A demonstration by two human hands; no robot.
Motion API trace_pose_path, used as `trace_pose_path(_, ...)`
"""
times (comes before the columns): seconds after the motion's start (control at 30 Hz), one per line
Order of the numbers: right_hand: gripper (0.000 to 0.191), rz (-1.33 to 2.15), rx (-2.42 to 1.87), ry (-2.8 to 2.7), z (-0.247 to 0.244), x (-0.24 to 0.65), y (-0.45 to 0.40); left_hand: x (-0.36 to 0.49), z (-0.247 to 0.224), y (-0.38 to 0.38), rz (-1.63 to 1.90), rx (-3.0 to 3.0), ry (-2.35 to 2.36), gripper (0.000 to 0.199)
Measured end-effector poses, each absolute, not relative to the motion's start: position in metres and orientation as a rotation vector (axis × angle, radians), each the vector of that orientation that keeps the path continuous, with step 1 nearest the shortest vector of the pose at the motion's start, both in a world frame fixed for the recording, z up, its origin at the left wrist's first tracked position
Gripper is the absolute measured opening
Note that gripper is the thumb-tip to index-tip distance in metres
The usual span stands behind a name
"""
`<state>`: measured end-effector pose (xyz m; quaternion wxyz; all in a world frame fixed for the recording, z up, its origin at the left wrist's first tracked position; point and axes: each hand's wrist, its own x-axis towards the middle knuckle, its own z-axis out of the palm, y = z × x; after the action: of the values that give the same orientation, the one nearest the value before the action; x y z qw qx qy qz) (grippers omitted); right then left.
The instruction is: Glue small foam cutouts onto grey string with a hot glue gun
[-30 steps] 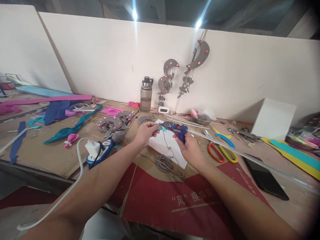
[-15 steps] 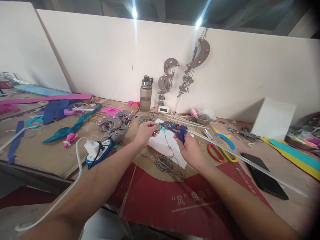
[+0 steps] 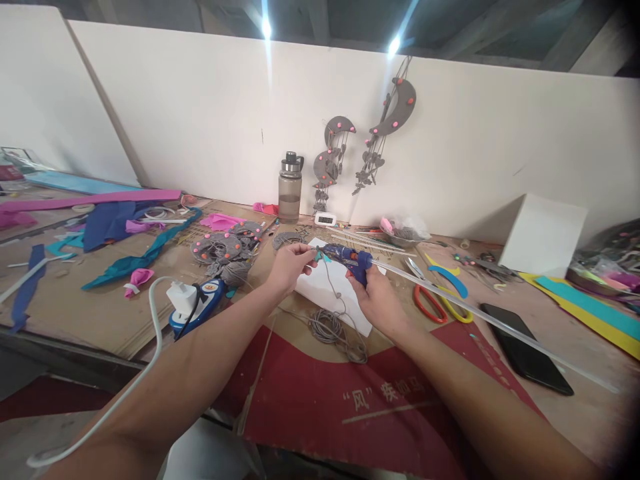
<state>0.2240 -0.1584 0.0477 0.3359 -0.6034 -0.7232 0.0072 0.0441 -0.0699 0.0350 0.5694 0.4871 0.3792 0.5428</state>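
Observation:
My right hand (image 3: 373, 293) grips a blue hot glue gun (image 3: 353, 260), with a long clear glue stick (image 3: 480, 305) trailing out of its back to the right. The gun's nozzle points left, at the fingertips of my left hand (image 3: 293, 267). Those fingers are pinched on the end of a grey cord (image 3: 327, 273); a small teal piece shows beside them, though its shape is hard to make out. From there the cord drops to a loose coil (image 3: 327, 327) on the cardboard. A white sheet of paper (image 3: 313, 287) lies under both hands.
Red-and-yellow scissors (image 3: 430, 303) and a black phone (image 3: 527, 350) lie to the right. A blue-and-white power strip (image 3: 205, 303) with a white plug sits left, near grey moon pieces (image 3: 217, 247). Behind stand a water bottle (image 3: 290, 190) and a small digital timer (image 3: 325, 219).
Both hands keep nearly the same pose, with the glue gun nozzle still at the left fingertips. The whole view has shifted very slightly.

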Motion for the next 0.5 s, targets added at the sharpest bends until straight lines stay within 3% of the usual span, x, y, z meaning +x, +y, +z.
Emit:
trace_pose_path(0.23,0.025,0.155,-1.485,-1.785,0.048,0.228,-0.159,0.043,0.037,-0.070,1.298,1.084,0.887,0.016)
trace_pose_path(0.4,0.023,0.530,-1.438,-1.563,0.043,0.245,-0.143,0.042,0.038,-0.068,1.291,0.987,0.861,0.019)
trace_pose_path(0.5,0.020,0.404,-1.700,-1.526,0.037,0.263,-0.124,0.042,0.039,-0.069,1.291,0.967,0.836,0.021)
